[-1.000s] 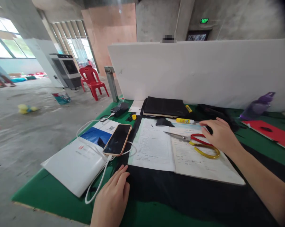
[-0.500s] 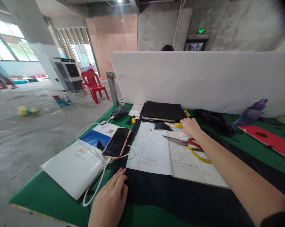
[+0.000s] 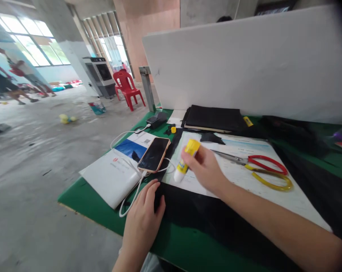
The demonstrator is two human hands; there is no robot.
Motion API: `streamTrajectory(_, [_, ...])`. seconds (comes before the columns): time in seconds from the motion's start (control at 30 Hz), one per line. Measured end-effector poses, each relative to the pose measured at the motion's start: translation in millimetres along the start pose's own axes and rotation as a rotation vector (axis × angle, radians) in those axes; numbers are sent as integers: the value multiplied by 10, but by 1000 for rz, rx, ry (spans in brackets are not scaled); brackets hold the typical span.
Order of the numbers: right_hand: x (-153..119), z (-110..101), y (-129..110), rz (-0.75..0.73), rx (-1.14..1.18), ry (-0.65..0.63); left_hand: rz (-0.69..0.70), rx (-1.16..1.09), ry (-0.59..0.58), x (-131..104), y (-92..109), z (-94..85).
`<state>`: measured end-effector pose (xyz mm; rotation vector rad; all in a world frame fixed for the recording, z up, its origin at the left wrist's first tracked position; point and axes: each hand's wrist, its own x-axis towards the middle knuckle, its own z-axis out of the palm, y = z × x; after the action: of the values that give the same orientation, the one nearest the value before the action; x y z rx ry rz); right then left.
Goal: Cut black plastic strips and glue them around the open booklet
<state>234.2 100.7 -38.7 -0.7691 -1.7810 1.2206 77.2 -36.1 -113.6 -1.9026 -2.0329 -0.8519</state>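
Note:
My right hand (image 3: pixel 203 166) is closed round a yellow glue stick (image 3: pixel 184 162), held tilted above the open book (image 3: pixel 230 147) with its white end down. Flat near the table edge, its fingers stretched out, my left hand (image 3: pixel 146 206) rests beside a white cable (image 3: pixel 127 211) and the black sheet (image 3: pixel 188 211). Just beyond it a phone (image 3: pixel 154 155) lies plugged in. Scissors (image 3: pixel 253 164) with one red and one yellow handle lie across the book. A small black scrap (image 3: pixel 212 138) sits at the book's upper edge, and a yellow cap (image 3: pixel 173 130) stands to its left.
A white booklet (image 3: pixel 111 177) lies on the green table (image 3: pixel 102 219) at left. Behind the book are a stacked black folder (image 3: pixel 213 118) and a black charger (image 3: pixel 157 119). A white board (image 3: pixel 239 68) stands upright along the back. Red chairs (image 3: pixel 129 88) and people are farther off.
My right hand has picked up the glue stick from the book's far edge and brought it left and nearer. My left hand stays on the table. The view has turned left and down.

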Motion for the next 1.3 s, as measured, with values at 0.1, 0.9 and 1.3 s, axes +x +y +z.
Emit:
streamTrajectory(0.1, [-246, 284, 245, 115, 21, -98, -115, -94, -9, -25, -26, -30])
streamTrajectory(0.9, [-347, 386, 419, -68, -230, -368, -374, -366, -97, 37, -80, -113])
streamTrajectory(1.3, [-335, 378, 395, -10, -300, -426, -410, -451, -115, 50, -66, -130])
